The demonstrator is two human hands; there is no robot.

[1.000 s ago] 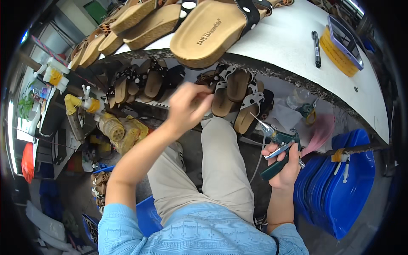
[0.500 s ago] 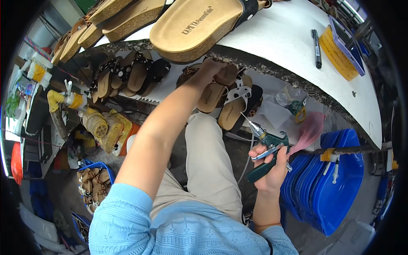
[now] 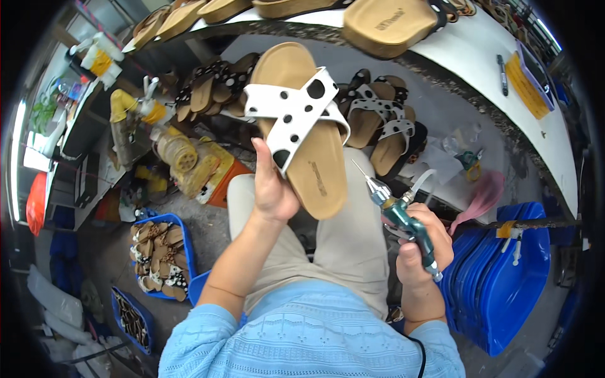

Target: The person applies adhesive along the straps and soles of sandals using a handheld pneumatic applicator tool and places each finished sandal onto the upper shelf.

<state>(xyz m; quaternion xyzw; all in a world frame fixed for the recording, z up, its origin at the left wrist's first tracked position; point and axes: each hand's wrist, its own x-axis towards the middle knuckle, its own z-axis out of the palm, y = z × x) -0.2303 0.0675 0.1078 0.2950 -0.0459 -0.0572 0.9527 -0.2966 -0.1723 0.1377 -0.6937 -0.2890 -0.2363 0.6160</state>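
My left hand (image 3: 275, 195) holds up a sandal (image 3: 315, 151) with a tan footbed and crossed white straps with black dots. The thumb lies along the sandal's left edge, and the fingers are hidden beneath it. My right hand (image 3: 425, 242) is wrapped round a green trigger gun (image 3: 400, 214) with a metal nozzle, a thin needle tip and a clear hose. The needle points up and left toward the sandal, a short distance from its right side. On the shelf beyond, more dotted sandals (image 3: 384, 148) lie close together.
Sandals (image 3: 391, 28) line the curved white worktop, with a black marker (image 3: 502, 74) and a yellow box (image 3: 528, 85) at right. Green-handled scissors (image 3: 469, 162) lie on the lower shelf. Stacked blue bins (image 3: 504, 290) stand at right, a blue crate of sandals (image 3: 184, 252) at left.
My left hand has drawn back from the lower shelf and now holds a white dotted sandal over my lap. My right hand has turned the gun, its needle still pointing up and left.
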